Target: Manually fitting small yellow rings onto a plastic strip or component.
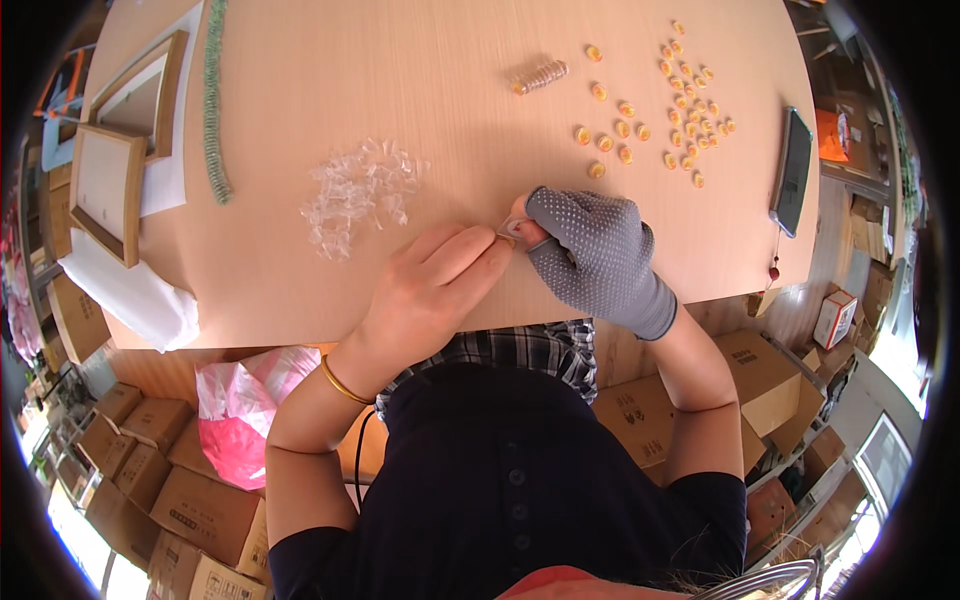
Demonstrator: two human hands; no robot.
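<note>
My left hand (435,285), bare with a gold bangle at the wrist, meets my right hand (595,250) near the table's front edge. The right one wears a grey dotted glove that leaves the thumb and fingertip bare. Between the pinched fingertips of both hands is a small clear and whitish piece (513,229), too small to make out fully. A heap of small clear plastic pieces (360,195) lies left of the hands. Many little orange-yellow round pieces (626,109) are scattered at the right, and a row of stacked discs (540,77) lies beside them.
On the left are a long green strand (212,110), two wooden frames (108,190) and a white cloth (130,290). A phone (793,172) with a charm lies at the right edge. Cardboard boxes (205,510) and a pink-white plastic bag (245,420) stand below the table.
</note>
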